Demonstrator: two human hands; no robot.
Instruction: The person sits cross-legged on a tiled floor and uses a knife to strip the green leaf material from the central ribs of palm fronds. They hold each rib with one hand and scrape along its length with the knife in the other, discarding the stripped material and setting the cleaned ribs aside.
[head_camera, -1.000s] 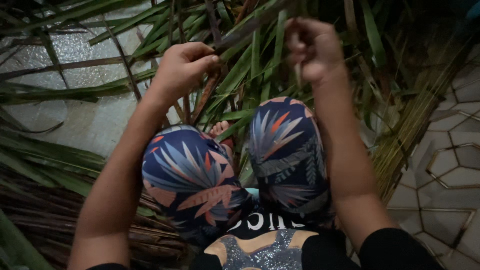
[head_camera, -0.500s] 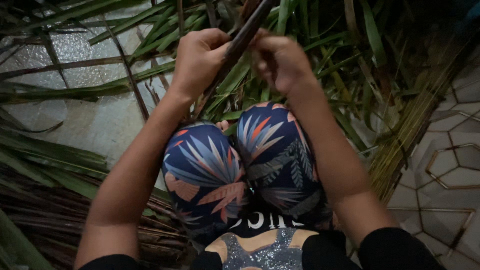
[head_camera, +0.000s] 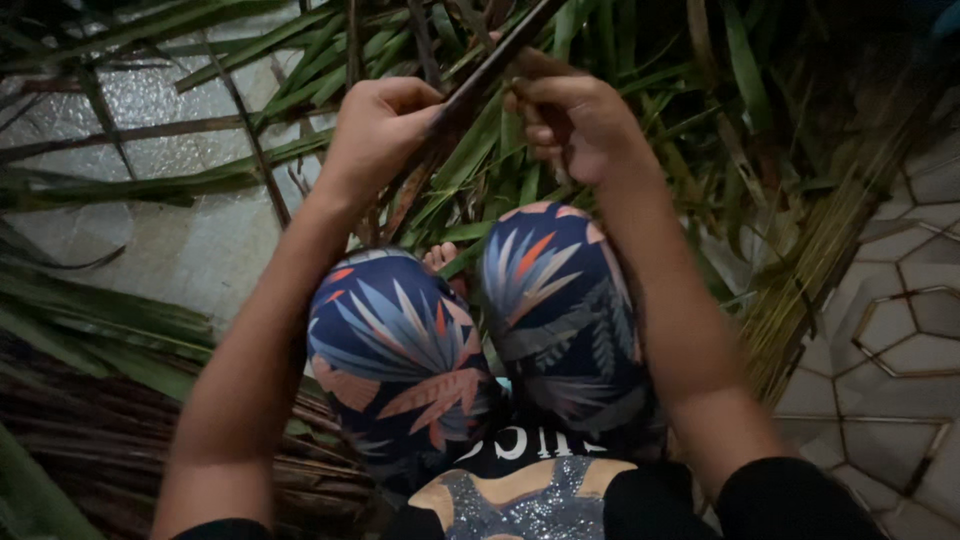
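Fingers (head_camera: 420, 100) of both hands pinching dark leaf strip (head_camera: 500, 55), knees below

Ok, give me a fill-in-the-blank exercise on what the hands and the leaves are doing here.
1. Both hands grip one long dark ____ that slants up to the right.
2. The left hand and right hand are raised above the person's bent ____.
3. The long leaves strewn over the floor are ____ in colour.
4. At the right, the floor tiles are shaped like ____.

Missing words: stem; knees; green; hexagons
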